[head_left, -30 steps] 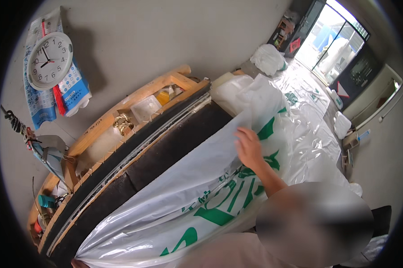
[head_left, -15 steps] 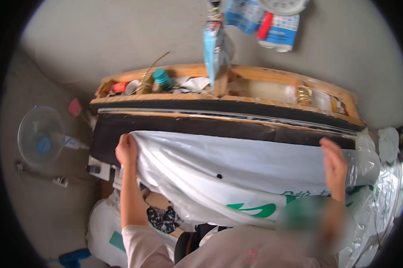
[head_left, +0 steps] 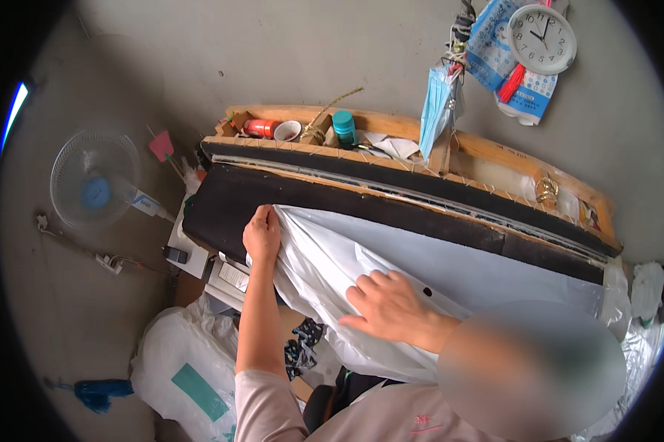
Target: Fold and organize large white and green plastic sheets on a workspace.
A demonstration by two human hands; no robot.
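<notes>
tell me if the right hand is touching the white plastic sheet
Touching. The head view shows the right hand lying flat, fingers spread, on the white plastic sheet, while the left hand grips its corner.

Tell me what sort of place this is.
Probably a small home workshop or packing room. A padded black worktable with a cluttered wooden shelf stands against a bare wall; the left hand and right hand spread a white plastic sheet; a fan stands on the floor.
</notes>
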